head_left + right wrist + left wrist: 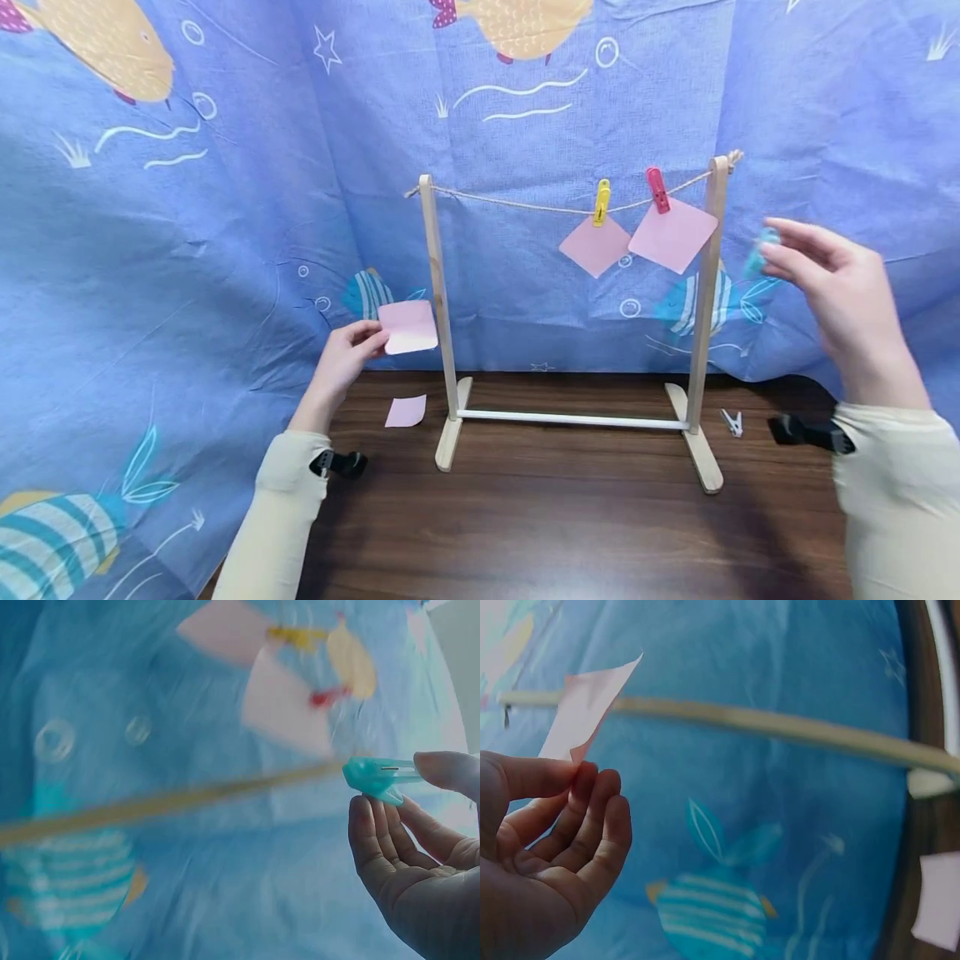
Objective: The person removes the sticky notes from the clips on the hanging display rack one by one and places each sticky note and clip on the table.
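Between thumb and fingers my left hand [347,357] pinches a pink paper square [408,326] by its edge, just left of the wooden rack's left post. My right hand [847,287] is raised to the right of the right post, with a teal clothespin [375,777] held between thumb and fingertips. A string [517,202] spans the tops of the two posts. From it hang two pink paper squares, one under a yellow clothespin [602,202], the other under a red clothespin [657,190]. Both lie toward the string's right half.
Another pink paper [406,411] lies on the dark wooden table [570,517] by the rack's left foot. A white clothespin [732,422] lies beside the right foot. The rack's white crossbar [570,419] runs low between its feet [703,462]. Behind hangs a blue fish-print cloth [525,333].
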`<state>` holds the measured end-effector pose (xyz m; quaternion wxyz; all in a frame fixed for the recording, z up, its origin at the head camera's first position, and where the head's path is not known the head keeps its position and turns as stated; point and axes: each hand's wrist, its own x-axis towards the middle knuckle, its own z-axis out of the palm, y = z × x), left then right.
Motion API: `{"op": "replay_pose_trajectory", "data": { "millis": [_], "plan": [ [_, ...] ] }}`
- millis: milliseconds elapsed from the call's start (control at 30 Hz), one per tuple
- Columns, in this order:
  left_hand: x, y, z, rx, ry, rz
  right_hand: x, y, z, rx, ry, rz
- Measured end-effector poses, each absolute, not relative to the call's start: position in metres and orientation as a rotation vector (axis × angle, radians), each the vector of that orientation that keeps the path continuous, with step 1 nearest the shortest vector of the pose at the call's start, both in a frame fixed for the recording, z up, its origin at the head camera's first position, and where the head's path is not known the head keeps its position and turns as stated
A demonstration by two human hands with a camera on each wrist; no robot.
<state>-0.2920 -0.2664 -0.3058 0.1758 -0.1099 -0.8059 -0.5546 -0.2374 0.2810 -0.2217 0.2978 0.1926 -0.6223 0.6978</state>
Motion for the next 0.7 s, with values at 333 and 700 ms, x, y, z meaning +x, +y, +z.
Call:
{"op": "replay_pose_trajectory", "data": {
  "millis": [333,700],
  "plan": [
    [-0.296,-0.295,-0.35,-0.195,-2.486,-1.355,-0.228,0.348,-0.296,-0.172,-2.231,1.3],
    [-0.29,-0.322,-0.413,-0.148,-2.679,-1.321,-0.248,0.381,-0.367,-0.303,-2.341,1.302]
  ]
}}
